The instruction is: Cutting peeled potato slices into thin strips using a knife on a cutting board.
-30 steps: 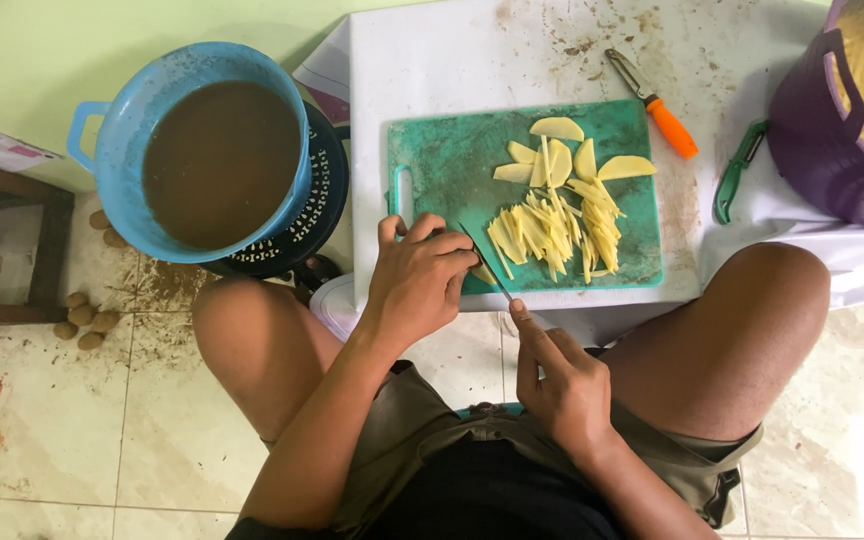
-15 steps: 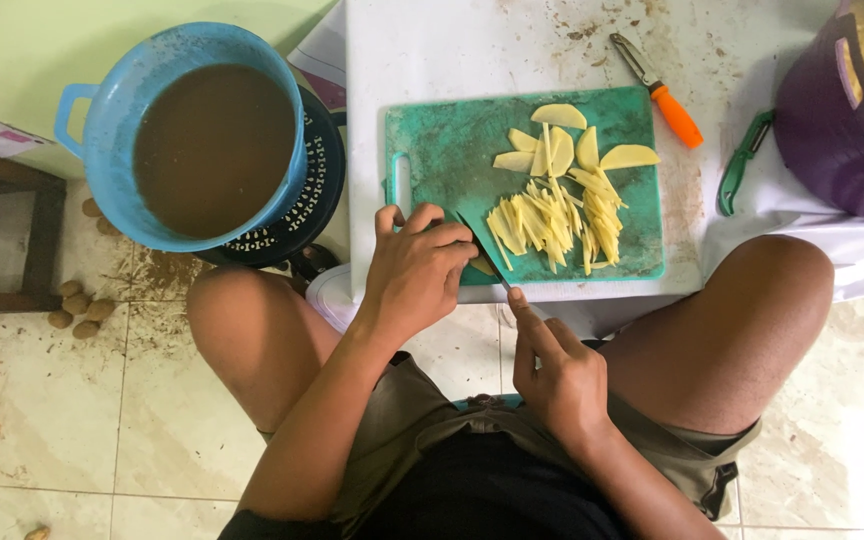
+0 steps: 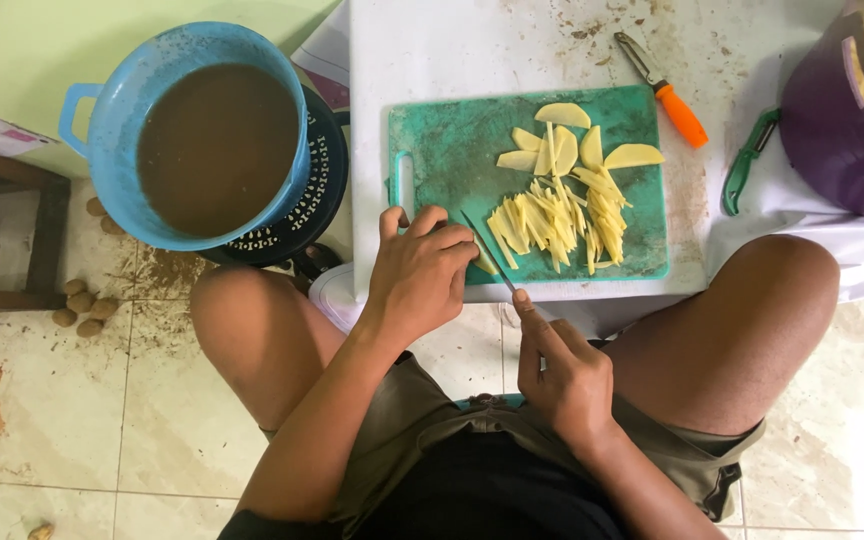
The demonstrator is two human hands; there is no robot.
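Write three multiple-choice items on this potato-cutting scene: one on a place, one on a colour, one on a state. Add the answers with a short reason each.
1. Where does the orange-handled peeler lie?
A. On the white table just beyond the cutting board's far right corner
B. Inside the blue tub
C. On the floor tiles

2. What colour is the cutting board?
A. Red
B. Teal green
C. Black

3. What is the state of the blue tub?
A. Empty
B. Tipped on its side
C. Upright and filled with muddy brown water

Answers:
1 A: it rests on the bare white table, off the board.
2 B: the board under the potato strips is teal green.
3 C: brown water fills the tub nearly to the rim.

The right hand holds the knife; the left hand pins a potato piece.
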